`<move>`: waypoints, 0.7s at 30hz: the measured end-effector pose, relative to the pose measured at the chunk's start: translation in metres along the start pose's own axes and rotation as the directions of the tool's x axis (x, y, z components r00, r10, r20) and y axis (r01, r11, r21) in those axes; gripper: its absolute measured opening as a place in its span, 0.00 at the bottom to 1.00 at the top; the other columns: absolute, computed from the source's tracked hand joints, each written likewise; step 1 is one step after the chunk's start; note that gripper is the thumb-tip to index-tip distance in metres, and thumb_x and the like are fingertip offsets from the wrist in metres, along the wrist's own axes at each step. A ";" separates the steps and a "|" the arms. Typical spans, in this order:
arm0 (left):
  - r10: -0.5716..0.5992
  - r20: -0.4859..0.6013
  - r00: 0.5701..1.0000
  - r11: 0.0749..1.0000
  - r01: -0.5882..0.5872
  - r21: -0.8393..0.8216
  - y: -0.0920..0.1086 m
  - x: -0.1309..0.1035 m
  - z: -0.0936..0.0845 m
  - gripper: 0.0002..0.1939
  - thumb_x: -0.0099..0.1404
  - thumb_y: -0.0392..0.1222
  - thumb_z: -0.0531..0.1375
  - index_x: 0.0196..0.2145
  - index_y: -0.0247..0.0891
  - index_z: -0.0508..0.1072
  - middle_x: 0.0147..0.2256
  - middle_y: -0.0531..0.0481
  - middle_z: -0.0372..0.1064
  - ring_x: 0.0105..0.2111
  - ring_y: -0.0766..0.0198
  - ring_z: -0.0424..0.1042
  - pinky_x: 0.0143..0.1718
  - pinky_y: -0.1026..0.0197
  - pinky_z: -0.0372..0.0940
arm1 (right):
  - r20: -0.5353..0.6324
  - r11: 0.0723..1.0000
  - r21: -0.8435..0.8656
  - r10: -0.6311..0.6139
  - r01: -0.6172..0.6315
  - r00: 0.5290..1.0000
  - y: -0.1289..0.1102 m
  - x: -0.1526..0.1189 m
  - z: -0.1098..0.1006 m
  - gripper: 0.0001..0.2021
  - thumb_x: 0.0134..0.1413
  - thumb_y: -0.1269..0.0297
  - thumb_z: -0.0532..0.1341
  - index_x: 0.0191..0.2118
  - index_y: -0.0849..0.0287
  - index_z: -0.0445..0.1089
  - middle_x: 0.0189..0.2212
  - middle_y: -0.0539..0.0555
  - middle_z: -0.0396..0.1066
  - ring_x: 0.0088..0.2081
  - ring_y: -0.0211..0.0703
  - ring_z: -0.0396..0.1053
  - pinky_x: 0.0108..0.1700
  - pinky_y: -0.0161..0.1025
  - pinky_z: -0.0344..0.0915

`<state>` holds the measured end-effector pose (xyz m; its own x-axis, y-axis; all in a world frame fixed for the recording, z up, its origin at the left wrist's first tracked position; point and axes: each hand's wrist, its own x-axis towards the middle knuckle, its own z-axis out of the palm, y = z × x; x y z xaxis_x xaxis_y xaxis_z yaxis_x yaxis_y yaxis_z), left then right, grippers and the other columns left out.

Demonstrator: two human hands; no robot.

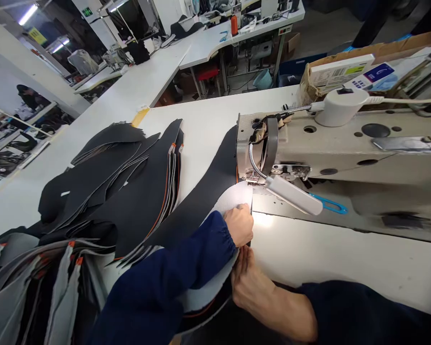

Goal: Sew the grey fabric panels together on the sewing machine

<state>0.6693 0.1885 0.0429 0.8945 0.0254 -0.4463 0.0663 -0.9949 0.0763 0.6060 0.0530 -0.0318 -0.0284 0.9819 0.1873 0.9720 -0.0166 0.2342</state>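
Observation:
A black fabric panel [201, 203] with a light backing and an orange edge line runs under the needle area of a sewing machine [273, 143]. Its pale grey underside [233, 195] shows near the presser foot. My left hand [239, 225] is closed on the fabric edge just in front of the foot, fingers curled. Right below it, my right hand [253, 285] pinches the same edge, its fingertips partly hidden under the fabric. The panel's lower part hangs over the table edge towards me. A lit white lamp [294, 194] shines beside the needle.
Stacked black panels [129, 191] with orange edges cover the table on the left. More grey-backed pieces [57, 287] hang at the lower left. A blue plastic tool [328, 203] lies by the machine bed. Behind the machine stands a cardboard box [345, 67].

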 end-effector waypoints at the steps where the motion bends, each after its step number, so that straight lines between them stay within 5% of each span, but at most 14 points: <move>1: -0.001 -0.010 1.000 1.000 0.001 0.001 -0.001 0.003 0.000 0.25 0.58 0.35 0.52 0.53 0.24 0.66 0.45 0.32 0.65 0.33 0.53 0.73 0.30 0.55 0.69 | 0.019 1.000 -0.005 0.001 -0.001 1.000 0.001 0.000 0.001 0.20 0.44 0.64 0.59 0.40 0.76 0.74 0.40 0.79 0.71 0.43 0.72 0.69 0.43 0.74 0.62; 9: 0.012 -0.023 1.000 1.000 -0.013 -0.013 -0.012 -0.006 -0.007 0.32 0.55 0.39 0.58 0.57 0.24 0.59 0.45 0.35 0.66 0.36 0.49 0.73 0.35 0.51 0.70 | 0.053 0.999 -0.053 0.012 -0.009 0.999 0.014 0.001 0.003 0.19 0.48 0.65 0.58 0.42 0.78 0.72 0.42 0.79 0.70 0.45 0.71 0.68 0.48 0.73 0.59; 16: 0.050 -0.018 0.999 0.999 -0.050 -0.004 -0.010 -0.026 0.005 0.22 0.66 0.39 0.49 0.56 0.28 0.60 0.45 0.38 0.66 0.38 0.52 0.73 0.36 0.54 0.69 | 0.018 1.000 -0.005 -0.030 0.030 0.999 0.028 -0.001 -0.006 0.13 0.53 0.67 0.56 0.41 0.67 0.73 0.42 0.69 0.72 0.46 0.61 0.68 0.51 0.63 0.61; 21: 0.062 -0.036 0.997 0.998 -0.063 -0.014 -0.010 -0.009 0.004 0.19 0.62 0.33 0.49 0.50 0.27 0.65 0.44 0.38 0.66 0.33 0.54 0.73 0.32 0.54 0.68 | 0.058 0.998 -0.031 -0.050 0.052 0.997 0.016 0.010 -0.018 0.18 0.47 0.64 0.59 0.40 0.73 0.74 0.40 0.76 0.73 0.41 0.69 0.71 0.42 0.67 0.65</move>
<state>0.6586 0.1975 0.0427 0.9124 -0.0332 -0.4079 0.0162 -0.9930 0.1170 0.6172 0.0588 -0.0093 -0.0639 0.9908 0.1196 0.9615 0.0290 0.2731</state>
